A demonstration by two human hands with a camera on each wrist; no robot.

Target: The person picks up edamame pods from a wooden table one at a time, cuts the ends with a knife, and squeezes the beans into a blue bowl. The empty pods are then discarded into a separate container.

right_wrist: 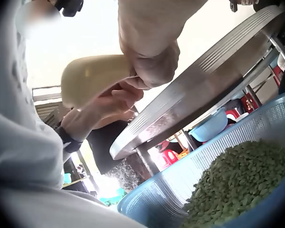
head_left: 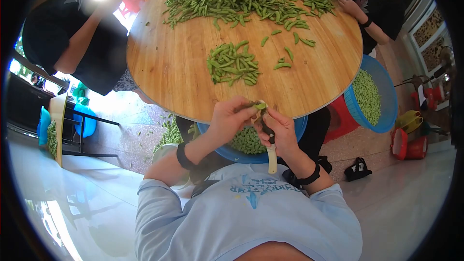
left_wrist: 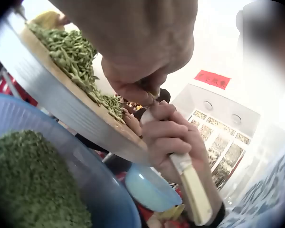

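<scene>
Over the blue plastic basket at the round wooden table's near edge, a green soybean pod is pinched lengthwise by the left hand, while a cream-handled small knife is gripped beside it in the right hand.

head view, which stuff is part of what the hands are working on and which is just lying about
In use: left hand pinching a pod; right hand gripping a knife; blue basket of beans below.
Lying about: black shoe; red buckets.

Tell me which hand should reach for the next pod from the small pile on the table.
Left, probably. The left hand only pinches the pod at the table edge, near the small pile; the right hand grips the knife.
</scene>
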